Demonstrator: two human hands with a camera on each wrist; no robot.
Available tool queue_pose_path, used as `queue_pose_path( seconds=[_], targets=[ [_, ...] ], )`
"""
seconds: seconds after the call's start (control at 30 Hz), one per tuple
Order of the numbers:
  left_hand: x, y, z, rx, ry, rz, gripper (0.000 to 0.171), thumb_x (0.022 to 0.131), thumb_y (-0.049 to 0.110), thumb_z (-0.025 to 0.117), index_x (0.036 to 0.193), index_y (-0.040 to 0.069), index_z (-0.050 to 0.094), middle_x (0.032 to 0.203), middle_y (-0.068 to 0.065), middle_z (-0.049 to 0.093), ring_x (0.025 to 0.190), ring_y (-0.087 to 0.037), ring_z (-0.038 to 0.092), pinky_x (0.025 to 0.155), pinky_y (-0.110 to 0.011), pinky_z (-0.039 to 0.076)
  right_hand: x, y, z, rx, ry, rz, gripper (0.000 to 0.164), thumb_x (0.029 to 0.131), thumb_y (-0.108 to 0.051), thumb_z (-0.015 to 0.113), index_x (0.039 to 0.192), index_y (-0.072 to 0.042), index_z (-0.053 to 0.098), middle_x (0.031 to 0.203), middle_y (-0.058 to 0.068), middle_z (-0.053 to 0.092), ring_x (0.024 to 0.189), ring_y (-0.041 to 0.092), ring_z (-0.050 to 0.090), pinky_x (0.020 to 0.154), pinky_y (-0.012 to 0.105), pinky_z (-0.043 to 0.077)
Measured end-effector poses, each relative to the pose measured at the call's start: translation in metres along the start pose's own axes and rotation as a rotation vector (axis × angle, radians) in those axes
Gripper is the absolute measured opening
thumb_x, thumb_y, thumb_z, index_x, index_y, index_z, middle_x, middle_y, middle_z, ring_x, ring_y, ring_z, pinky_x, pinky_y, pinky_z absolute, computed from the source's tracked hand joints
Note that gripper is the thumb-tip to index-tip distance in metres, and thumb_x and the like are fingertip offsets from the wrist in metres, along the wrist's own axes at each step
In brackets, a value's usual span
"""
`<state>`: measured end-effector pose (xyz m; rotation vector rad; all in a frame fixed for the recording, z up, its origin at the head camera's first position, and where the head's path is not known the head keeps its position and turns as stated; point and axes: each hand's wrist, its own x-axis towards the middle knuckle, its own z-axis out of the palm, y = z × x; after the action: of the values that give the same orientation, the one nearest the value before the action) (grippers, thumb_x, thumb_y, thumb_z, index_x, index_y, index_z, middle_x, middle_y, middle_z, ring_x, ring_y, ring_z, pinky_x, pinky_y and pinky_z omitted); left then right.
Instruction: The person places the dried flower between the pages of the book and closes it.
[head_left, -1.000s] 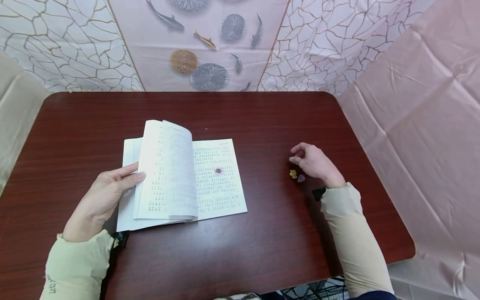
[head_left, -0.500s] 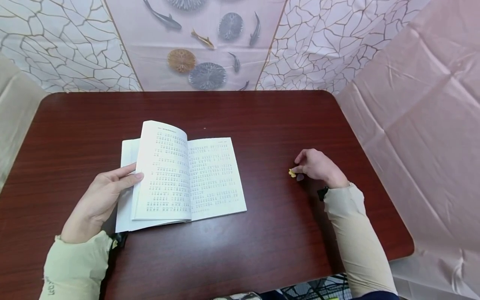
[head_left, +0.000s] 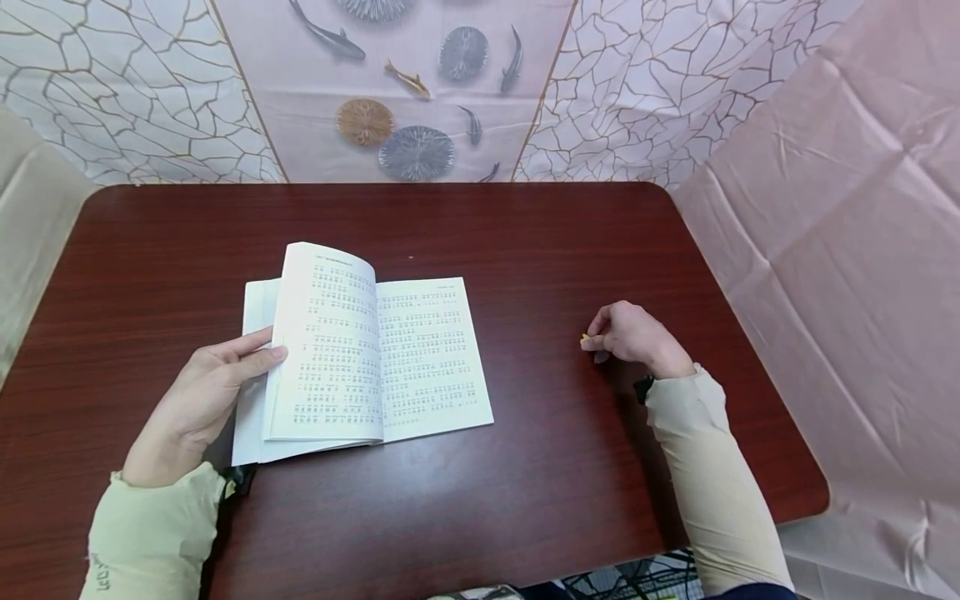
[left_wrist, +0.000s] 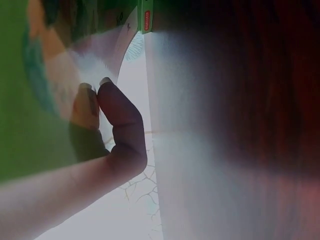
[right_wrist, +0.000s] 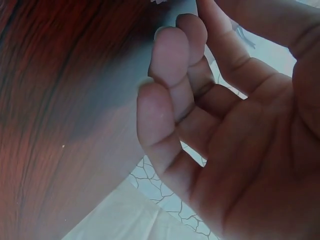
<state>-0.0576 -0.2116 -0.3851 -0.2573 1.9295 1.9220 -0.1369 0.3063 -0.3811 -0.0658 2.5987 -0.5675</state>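
An open book with printed pages lies on the table, a raised stack of its pages standing up on the left. My left hand holds that stack by its left edge, thumb on the page side. In the left wrist view, the book's green, patterned cover shows beside the fingers. To the right, my right hand pinches a small yellow flower, mostly hidden by the fingertips. Just below those fingertips a small purple petal lies on the table. The flower is out of sight in the right wrist view.
The dark red wooden table carries the book at left of centre. Behind it hangs a patterned cloth, and a pink cloth drapes down along the right side.
A page has dropped onto the right side of the book, covering a pink dried flower that lay there. My right hand has come down and taken the yellow flower between its fingertips.
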Motion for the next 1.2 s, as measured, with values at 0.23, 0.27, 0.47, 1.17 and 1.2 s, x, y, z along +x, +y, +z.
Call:
queue_pose_path(
  seconds=[0.23, 0.27, 0.47, 1.17, 1.2],
  targets=[
    [0.000, -0.002, 0.001, -0.038, -0.003, 0.013, 0.076, 0.092, 0.026, 0.069, 0.150, -0.003, 0.028, 0.097, 0.010, 0.072, 0.093, -0.001, 0.063, 0.071, -0.024, 0.051, 0.001, 0.000, 0.002, 0.044, 0.001, -0.020, 0.014, 0.089, -0.016, 0.073, 0.091, -0.005, 0.067, 0.075, 0.005, 0.070, 0.067, 0.019, 0.068, 0.066, 0.033, 0.050],
    [0.000, -0.002, 0.001, -0.042, -0.005, 0.012, 0.076, 0.092, 0.026, 0.069, 0.150, -0.003, 0.028, 0.098, 0.010, 0.072, 0.093, -0.001, 0.063, 0.071, -0.024, 0.051, 0.001, 0.001, 0.002, 0.053, 0.000, -0.023, 0.014, 0.089, -0.016, 0.073, 0.091, -0.004, 0.067, 0.076, 0.006, 0.070, 0.067, 0.020, 0.068, 0.067, 0.033, 0.051],
    [-0.001, -0.002, 0.001, -0.043, -0.008, 0.006, 0.077, 0.092, 0.027, 0.069, 0.150, -0.002, 0.028, 0.099, 0.010, 0.072, 0.095, -0.001, 0.062, 0.072, -0.024, 0.051, 0.001, -0.001, 0.003, 0.097, 0.004, -0.039, 0.014, 0.089, -0.016, 0.072, 0.093, -0.004, 0.066, 0.082, 0.008, 0.070, 0.067, 0.022, 0.068, 0.067, 0.034, 0.054],
    [-0.001, -0.002, 0.001, -0.062, -0.013, 0.019, 0.076, 0.093, 0.025, 0.069, 0.150, -0.003, 0.027, 0.099, 0.009, 0.072, 0.095, -0.001, 0.063, 0.072, -0.023, 0.051, 0.000, -0.060, 0.012, 0.169, 0.083, -0.328, 0.010, 0.088, -0.031, 0.074, 0.088, -0.023, 0.069, 0.080, 0.001, 0.065, 0.056, 0.017, 0.051, 0.050, 0.030, 0.044],
    [-0.001, -0.002, 0.001, -0.061, -0.014, 0.018, 0.076, 0.093, 0.025, 0.069, 0.150, -0.003, 0.027, 0.099, 0.009, 0.072, 0.095, -0.001, 0.063, 0.072, -0.024, 0.051, 0.001, -0.065, 0.013, 0.166, 0.093, -0.353, 0.009, 0.087, -0.032, 0.075, 0.087, -0.024, 0.070, 0.080, -0.002, 0.065, 0.062, 0.017, 0.054, 0.054, 0.030, 0.045]
  ],
)
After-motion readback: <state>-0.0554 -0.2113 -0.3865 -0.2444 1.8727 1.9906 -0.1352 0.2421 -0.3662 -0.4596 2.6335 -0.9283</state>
